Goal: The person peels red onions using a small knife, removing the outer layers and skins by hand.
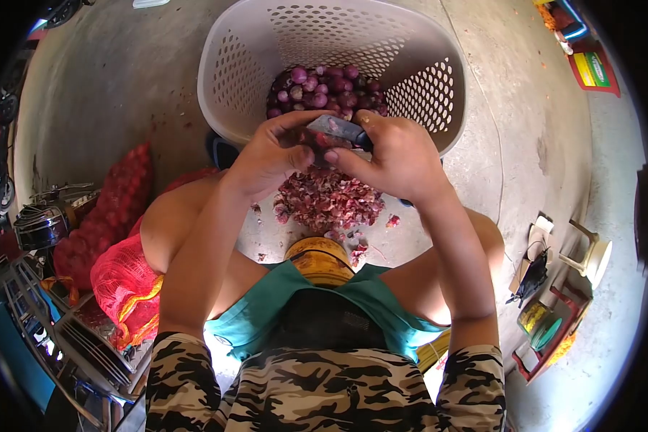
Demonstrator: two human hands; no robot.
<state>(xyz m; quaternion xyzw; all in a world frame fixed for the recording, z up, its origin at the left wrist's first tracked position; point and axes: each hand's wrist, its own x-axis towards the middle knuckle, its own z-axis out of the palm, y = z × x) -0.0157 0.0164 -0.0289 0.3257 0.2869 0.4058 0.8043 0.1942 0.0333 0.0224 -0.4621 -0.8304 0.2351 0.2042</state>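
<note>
My left hand [275, 153] is closed around a dark red onion [314, 140], which my fingers and the blade partly hide. My right hand [398, 153] grips a small knife [337, 129] with a broad grey blade and a dark handle. The blade lies across the top of the onion, and my right thumb is beside the onion. Both hands are close together over the near rim of a light grey perforated basket [210, 86]. Several peeled purple onions [317, 86] lie at the bottom of the basket. Below my hands, a heap of reddish onion skins [331, 199] covers part of the floor.
Red mesh sacks [126, 281] stand at my left, beside a metal rack [86, 345]. A yellow container [318, 259] sits between my legs. To the right are a white stool [596, 263] and a red-framed item [558, 338] on the concrete floor [515, 137].
</note>
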